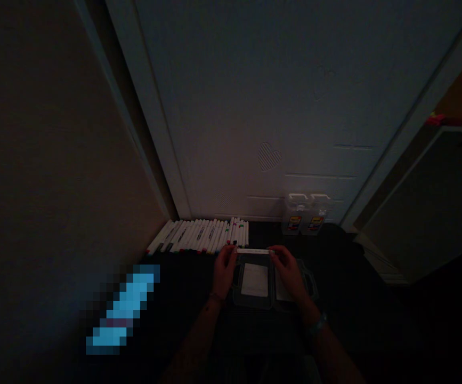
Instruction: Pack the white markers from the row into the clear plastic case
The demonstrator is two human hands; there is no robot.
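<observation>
I am facing a white door [294,80] that is closing off the dark floor [354,256] just ahead; a row of white markers [199,236] is lying side by side along its foot, to my left; two clear boxes [306,214] with coloured labels are standing against it to my right, contents too dim to tell; a clear case [309,282] is lying under my hands, holding a white card [254,280]; my left hand [225,272] and right hand [290,272] are pinching one white marker [253,250] by its ends, fingers closed on it, level above the case's far edge.
</observation>
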